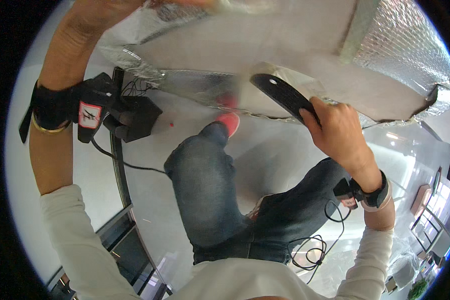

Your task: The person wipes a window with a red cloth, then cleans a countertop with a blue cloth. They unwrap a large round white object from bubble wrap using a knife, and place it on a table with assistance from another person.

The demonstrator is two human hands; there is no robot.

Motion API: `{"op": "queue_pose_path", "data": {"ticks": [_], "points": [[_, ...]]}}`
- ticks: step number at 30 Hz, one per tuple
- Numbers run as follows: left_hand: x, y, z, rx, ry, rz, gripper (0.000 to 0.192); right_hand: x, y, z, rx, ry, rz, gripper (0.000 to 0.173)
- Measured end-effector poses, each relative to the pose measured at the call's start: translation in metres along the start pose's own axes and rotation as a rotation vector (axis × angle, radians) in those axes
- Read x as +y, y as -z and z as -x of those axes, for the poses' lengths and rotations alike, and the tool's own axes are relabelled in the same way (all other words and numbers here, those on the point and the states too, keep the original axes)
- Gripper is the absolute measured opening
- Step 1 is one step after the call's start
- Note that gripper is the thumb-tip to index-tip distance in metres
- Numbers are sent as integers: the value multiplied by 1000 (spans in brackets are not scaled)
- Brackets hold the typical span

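My right hand (333, 127) grips a flat, curved black tool (281, 93) with a small hole near its far end. The tool's exact kind is unclear. It reaches up and left over the near edge of a large pale panel (277, 41), partly covered with silver bubble foil (405, 48). Beside the tool's tip, a translucent yellowish film or tape (296, 77) shows, partly blurred. My left hand (112, 11) is at the top rim, over the panel's left side. Its fingers are blurred and cut off, so what they hold cannot be told.
A strip of tape (360, 30) crosses the panel's right side. A black box (138, 118) with loose wires stands left, by a white wall. Cables (315, 253) from my wrist devices hang near my legs. A metal-framed chair (431, 221) stands far right on the glossy floor (146, 202).
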State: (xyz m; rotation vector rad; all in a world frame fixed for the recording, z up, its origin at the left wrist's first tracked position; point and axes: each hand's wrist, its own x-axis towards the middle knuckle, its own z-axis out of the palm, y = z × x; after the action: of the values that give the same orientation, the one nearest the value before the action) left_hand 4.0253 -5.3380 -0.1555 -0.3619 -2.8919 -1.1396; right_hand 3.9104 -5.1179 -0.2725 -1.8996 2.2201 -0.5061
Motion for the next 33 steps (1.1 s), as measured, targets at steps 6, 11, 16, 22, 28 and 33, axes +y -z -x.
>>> {"op": "queue_pose_path", "data": {"ticks": [6, 11, 16, 22, 28, 33], "points": [[50, 3, 24, -225, 37, -531, 11, 26, -6, 9, -6, -9, -161, 21], [24, -37, 38, 155, -204, -623, 21, 72, 11, 35, 159, -210, -294, 21], [-33, -92, 10, 257, -527, -910, 29, 97, 16, 62, 238, -353, -397, 21], [-59, -138, -5, -16, -188, -975, 29, 107, 0, 55, 387, -256, -425, 22], [-78, -188, 1, 129, -187, -666, 11, 91, -4, 22, 467, -39, -360, 22], [-29, -204, 27, -436, -62, 19, 9, 69, -6, 3, 552, -37, -426, 22]]}}
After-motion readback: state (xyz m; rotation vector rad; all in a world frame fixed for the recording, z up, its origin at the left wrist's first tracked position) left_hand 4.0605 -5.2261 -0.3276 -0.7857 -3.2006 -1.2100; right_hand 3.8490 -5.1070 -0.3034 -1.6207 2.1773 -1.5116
